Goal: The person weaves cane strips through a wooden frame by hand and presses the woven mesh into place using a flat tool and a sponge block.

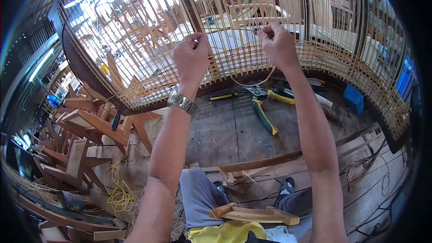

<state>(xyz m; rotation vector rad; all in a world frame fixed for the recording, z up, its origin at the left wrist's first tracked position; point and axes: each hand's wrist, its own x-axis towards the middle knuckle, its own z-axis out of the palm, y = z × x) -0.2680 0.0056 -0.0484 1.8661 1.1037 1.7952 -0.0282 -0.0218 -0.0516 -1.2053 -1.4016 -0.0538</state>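
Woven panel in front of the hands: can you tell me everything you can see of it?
The woven panel is a broad, see-through screen of thin tan strips, like cane or rattan, in a dark, wooden-looking frame with upright bars. Long strands run upward; crosswise strips form an open grid low down, with mostly bare strands above, so it looks partly woven. It stands roughly upright at the worktable's far side. The left hand and right hand pinch at its front; whether on strands is unclear.

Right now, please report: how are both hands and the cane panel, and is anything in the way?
Left hand and right hand pinched, at the cane panel. Panel woven close along bottom, sparser above. Cutters on table, apparently not in the way.
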